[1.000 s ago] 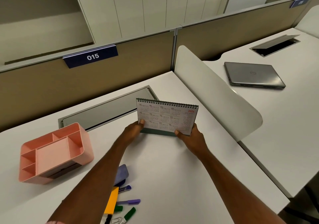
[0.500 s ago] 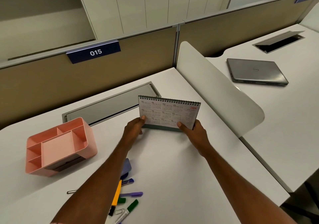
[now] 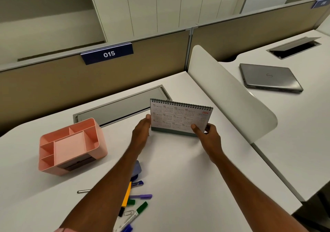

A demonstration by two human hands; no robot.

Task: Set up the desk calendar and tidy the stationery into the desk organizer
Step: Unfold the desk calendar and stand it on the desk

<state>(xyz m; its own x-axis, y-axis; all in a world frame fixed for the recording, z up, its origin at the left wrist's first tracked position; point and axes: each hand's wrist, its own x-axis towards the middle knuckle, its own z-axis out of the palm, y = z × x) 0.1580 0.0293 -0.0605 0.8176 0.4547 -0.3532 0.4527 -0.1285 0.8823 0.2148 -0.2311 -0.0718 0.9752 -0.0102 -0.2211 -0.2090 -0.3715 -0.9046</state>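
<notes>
Since the earlier frames our left hand (image 3: pixel 142 130) has slipped off the lower corner of the desk calendar (image 3: pixel 180 117) and now rests flat against its left edge, while our right hand (image 3: pixel 208 135) has kept its pinch on the lower right corner, thumb on the printed face; the calendar itself has hardly shifted. Going from the biggest thing down, the white desk (image 3: pixel 178 169) carries everything: a closed cable hatch (image 3: pixel 117 109) at the back, the pink desk organizer (image 3: pixel 71 146) well to the left with every compartment we can see bare, and the calendar upright near the middle, spiral on top, its grey base seemingly touching the desk. On the neighbouring desk lies a closed laptop (image 3: pixel 269 78), which has no part in this. Nearer us, partly under our left forearm, lie the loose pieces: a yellow marker (image 3: pixel 126 195), a purple pen (image 3: pixel 142 196), a green-capped marker (image 3: pixel 141 208), a metal pen (image 3: pixel 84 191) and a paper clip (image 3: pixel 129 213). We judge we are finishing the first step, standing the calendar. Next we need to let go gently, check it stands alone, then gather the pens into the organizer.
</notes>
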